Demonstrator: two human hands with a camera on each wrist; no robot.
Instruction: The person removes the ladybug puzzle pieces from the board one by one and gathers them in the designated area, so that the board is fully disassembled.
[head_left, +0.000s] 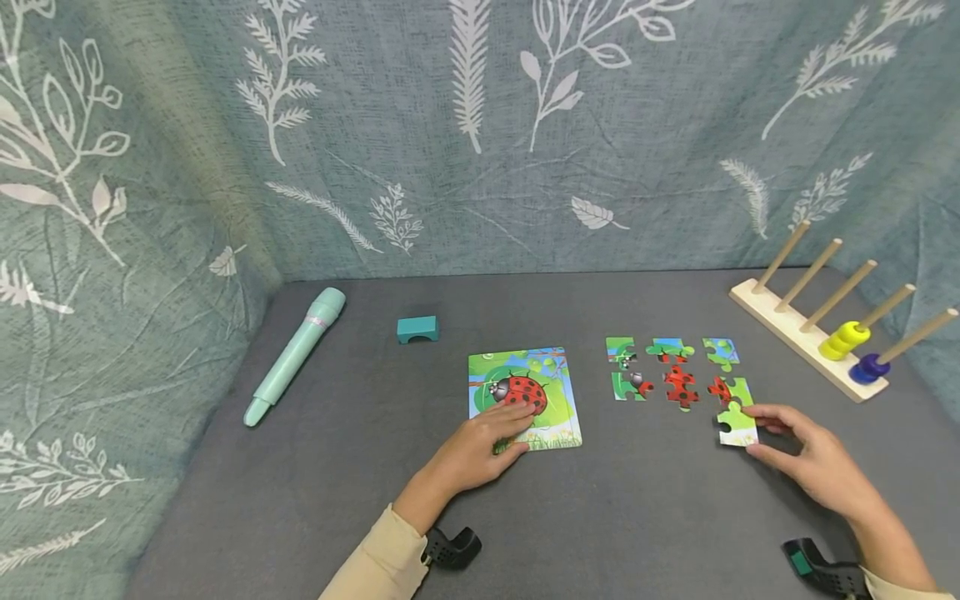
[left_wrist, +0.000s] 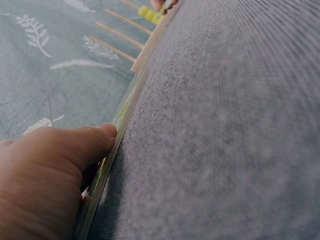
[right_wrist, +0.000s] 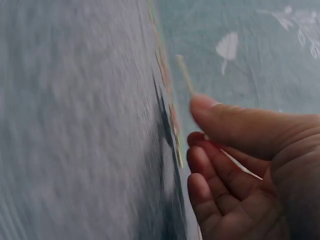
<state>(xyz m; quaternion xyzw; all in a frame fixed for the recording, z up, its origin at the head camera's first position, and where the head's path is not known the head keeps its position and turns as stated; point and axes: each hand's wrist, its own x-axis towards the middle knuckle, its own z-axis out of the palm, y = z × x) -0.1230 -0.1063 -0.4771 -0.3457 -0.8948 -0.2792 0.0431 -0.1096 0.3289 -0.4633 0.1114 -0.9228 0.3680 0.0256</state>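
My right hand (head_left: 813,467) pinches a green-and-white jigsaw piece (head_left: 741,429) between thumb and fingers, just below the right column of loose pieces. Edge-on in the right wrist view, the piece (right_wrist: 186,75) stands above the table surface. Several loose jigsaw pieces (head_left: 681,383) with red, green and blue parts lie in two rows of three. My left hand (head_left: 480,446) rests on a square ladybug picture board (head_left: 555,417), covering its lower left part. The left thumb (left_wrist: 95,140) lies along the board's near edge in the left wrist view.
A wooden peg stand (head_left: 810,337) with yellow and dark blue rings is at the right. Toward the back left are a mint-green microphone-shaped object (head_left: 296,358) and a teal arched block (head_left: 417,329). A patterned curtain (head_left: 420,142) borders the grey table (head_left: 337,483).
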